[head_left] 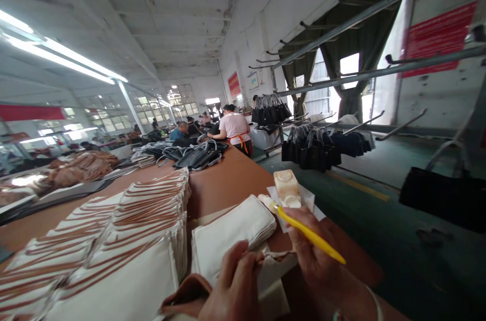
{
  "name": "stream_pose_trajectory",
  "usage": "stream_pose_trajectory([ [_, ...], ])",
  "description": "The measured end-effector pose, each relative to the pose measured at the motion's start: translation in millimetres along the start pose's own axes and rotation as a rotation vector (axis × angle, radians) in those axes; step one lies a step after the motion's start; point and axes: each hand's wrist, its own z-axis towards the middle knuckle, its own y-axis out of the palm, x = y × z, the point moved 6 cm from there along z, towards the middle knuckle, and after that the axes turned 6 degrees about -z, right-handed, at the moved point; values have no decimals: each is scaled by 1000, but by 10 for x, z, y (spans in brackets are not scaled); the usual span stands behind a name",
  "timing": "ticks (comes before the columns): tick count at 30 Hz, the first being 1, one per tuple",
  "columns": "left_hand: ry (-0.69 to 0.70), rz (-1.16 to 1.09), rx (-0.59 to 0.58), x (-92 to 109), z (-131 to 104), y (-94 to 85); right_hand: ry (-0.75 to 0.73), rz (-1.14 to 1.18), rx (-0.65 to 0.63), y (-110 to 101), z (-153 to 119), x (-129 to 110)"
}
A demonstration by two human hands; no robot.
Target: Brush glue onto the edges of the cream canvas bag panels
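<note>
Curled and bunched together, the fingers of my left hand [235, 285] pinch the creased edge of a floppy brown-and-cream piece [277, 266]. My right hand [309, 250] grips a smooth, tapering yellow brush [317, 239], its white-caked tip beside a blocky, stained tub [286, 183]. Flat cream panels [231, 232] lie stacked beyond my left hand, near overlapping brown-edged rows [140, 214].

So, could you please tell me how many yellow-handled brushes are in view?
1: the yellow-handled brush is in the right hand, its tip near the whitish container. Others may be hidden.
</note>
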Motion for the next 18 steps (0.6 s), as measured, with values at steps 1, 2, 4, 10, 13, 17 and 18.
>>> stream_pose_trajectory([
  [1, 31, 9, 49, -4, -14, 13, 129, 68, 32, -77, 16, 66],
  [2, 59, 15, 89, -10, -32, 36, 265, 151, 59, -149, 33, 132],
  [4, 121, 1, 134, -17, -66, 111, 496, 329, 108, -277, 74, 223],
  [10, 298, -103, 142, 36, -95, 297, 753, 473, -14, -445, 226, 222],
  [13, 349, -127, 200, 57, -86, 273, 687, 333, -85, -460, 244, 218],
  [17, 389, -110, 210, 55, -73, 247, 590, 186, -142, -392, 236, 179],
  [18, 407, -103, 200, 55, -72, 247, 574, 169, -158, -365, 236, 147],
])
